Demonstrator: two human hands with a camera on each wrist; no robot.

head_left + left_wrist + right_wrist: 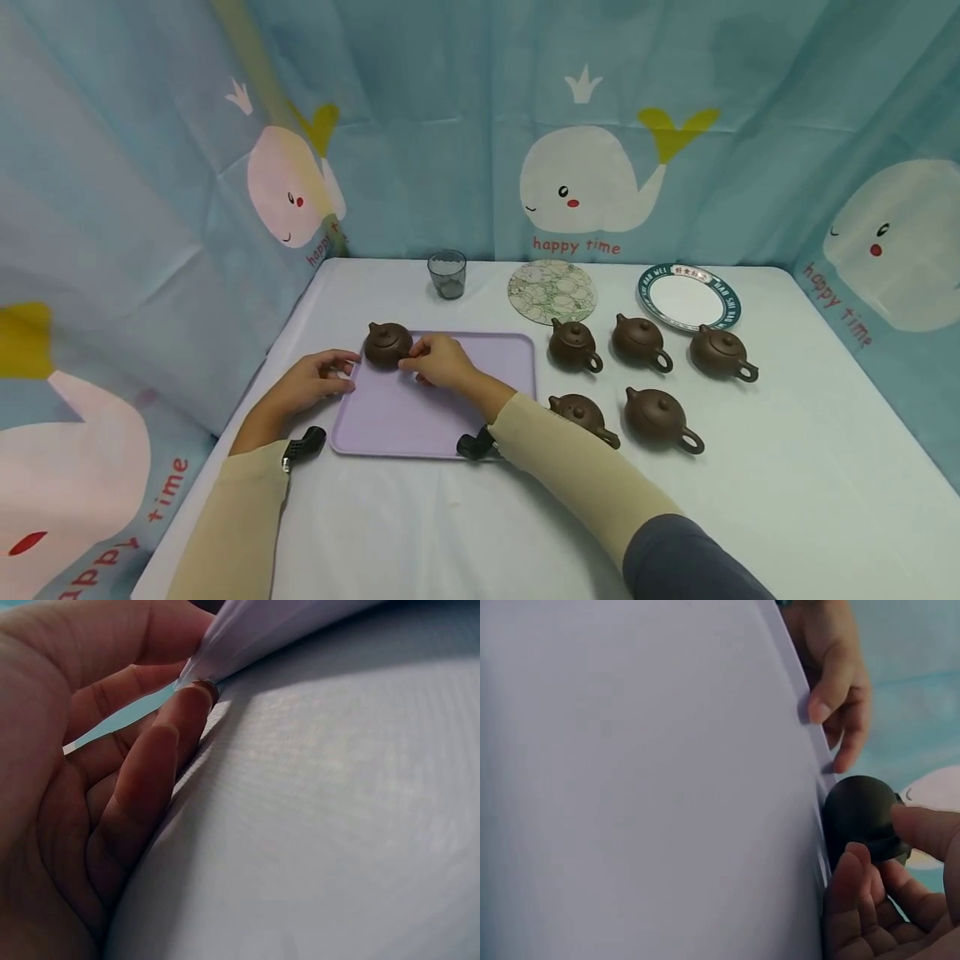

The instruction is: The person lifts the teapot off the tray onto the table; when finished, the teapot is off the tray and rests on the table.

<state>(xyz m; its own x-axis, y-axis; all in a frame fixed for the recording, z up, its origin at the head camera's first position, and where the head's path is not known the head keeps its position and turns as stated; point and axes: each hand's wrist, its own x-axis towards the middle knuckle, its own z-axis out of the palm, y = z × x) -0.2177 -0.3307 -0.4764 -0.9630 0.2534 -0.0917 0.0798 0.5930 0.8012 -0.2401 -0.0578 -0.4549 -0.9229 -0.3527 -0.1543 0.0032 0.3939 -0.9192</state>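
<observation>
A small dark brown teapot (387, 346) stands at the far left corner of a lilac tray (435, 417), its spout pointing away to the left. My right hand (442, 362) pinches it at its near right side, thumb and fingers about the handle, which they mostly cover. The right wrist view shows the teapot's rounded dark body (859, 814) beside the tray's rim, in the fingers of my right hand (922, 885). My left hand (311, 382) touches the tray's left rim with its thumb and fingertips. In the left wrist view, the thumb meets the tray edge (247, 637).
Several matching brown teapots, one nearest the front (658, 417), stand right of the tray. Behind are a dark clear glass (448, 275), a patterned round mat (551, 292) and a white plate with a green rim (723, 312). A whale-print curtain (420, 125) encloses the table.
</observation>
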